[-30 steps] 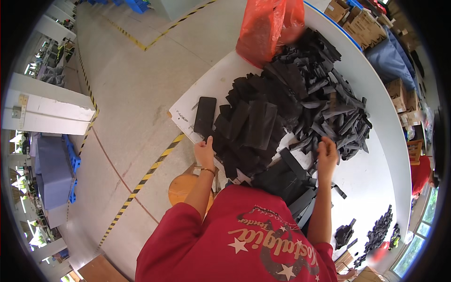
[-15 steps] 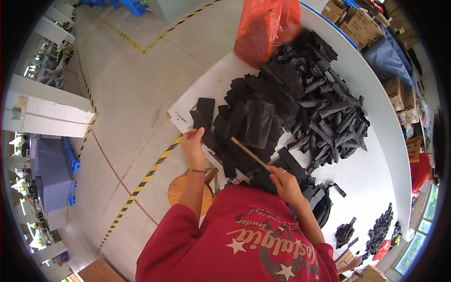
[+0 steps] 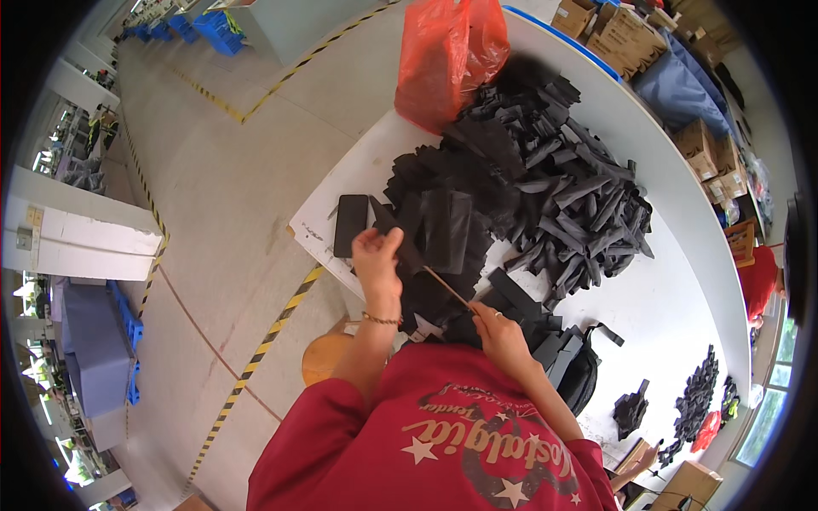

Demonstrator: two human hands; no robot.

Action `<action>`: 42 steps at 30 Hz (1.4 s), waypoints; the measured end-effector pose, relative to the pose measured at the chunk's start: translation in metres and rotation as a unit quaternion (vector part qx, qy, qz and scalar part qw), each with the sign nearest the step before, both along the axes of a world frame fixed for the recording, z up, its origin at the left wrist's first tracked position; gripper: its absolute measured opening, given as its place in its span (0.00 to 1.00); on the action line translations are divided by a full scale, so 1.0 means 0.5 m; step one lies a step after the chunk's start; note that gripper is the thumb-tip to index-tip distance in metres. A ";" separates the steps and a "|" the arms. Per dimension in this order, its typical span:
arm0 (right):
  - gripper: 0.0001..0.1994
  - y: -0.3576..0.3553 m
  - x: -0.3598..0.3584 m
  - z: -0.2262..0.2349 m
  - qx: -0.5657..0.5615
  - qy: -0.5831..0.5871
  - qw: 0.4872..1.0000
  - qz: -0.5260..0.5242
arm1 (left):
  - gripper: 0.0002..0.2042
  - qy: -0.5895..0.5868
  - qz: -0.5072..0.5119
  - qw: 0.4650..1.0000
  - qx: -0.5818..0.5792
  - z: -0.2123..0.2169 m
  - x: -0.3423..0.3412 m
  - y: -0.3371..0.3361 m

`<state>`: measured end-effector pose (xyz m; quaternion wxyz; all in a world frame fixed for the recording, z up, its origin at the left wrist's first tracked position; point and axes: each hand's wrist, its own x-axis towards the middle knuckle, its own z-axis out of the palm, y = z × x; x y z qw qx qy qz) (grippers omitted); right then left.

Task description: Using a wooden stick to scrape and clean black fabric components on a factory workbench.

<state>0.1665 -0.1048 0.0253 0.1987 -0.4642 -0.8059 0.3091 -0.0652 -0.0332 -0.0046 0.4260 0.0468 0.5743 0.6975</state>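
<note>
My left hand [image 3: 377, 262] is closed at the table's near left corner, its fingertips on a black fabric strip [image 3: 408, 248] that slants behind them. A slim wooden stick [image 3: 446, 285] is gripped in my right hand [image 3: 503, 339], its tip pointing up and left toward the strip. Just left of my left fingertips a black phone-like slab [image 3: 351, 226] lies flat on the table. Flat black fabric pieces [image 3: 447, 230] are layered ahead of both hands. Beyond them, to the right, rises a big heap of folded black strips [image 3: 571, 192].
A red plastic bag [image 3: 443, 68] stands at the far end of the white table [image 3: 682, 298]. Near my right forearm lies a black bag-like item [image 3: 581, 379]. A wooden stool [image 3: 326, 359] stands below the table's left edge. Another person's hand [image 3: 649, 458] shows at lower right.
My left hand has shifted right and nearer my right hand, with the strip. The stick has moved slightly down, and the black slab is now more fully exposed.
</note>
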 end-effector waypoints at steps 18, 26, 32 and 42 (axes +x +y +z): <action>0.15 -0.001 -0.062 -0.047 -0.056 0.190 0.959 -0.201 | 0.12 -0.350 -0.215 0.901 0.142 0.003 0.178 -0.046; 0.11 -0.037 -0.033 -0.021 -0.139 0.153 0.954 -0.219 | 0.10 -0.314 -0.213 0.918 0.119 0.050 0.172 -0.023; 0.08 -0.059 -0.004 -0.003 -0.167 0.135 0.963 -0.160 | 0.08 -0.198 -0.195 0.958 0.075 0.073 0.152 0.022; 0.09 -0.093 0.058 0.038 -0.267 0.145 0.939 -0.162 | 0.33 -0.196 -0.169 0.945 0.200 0.042 0.115 0.066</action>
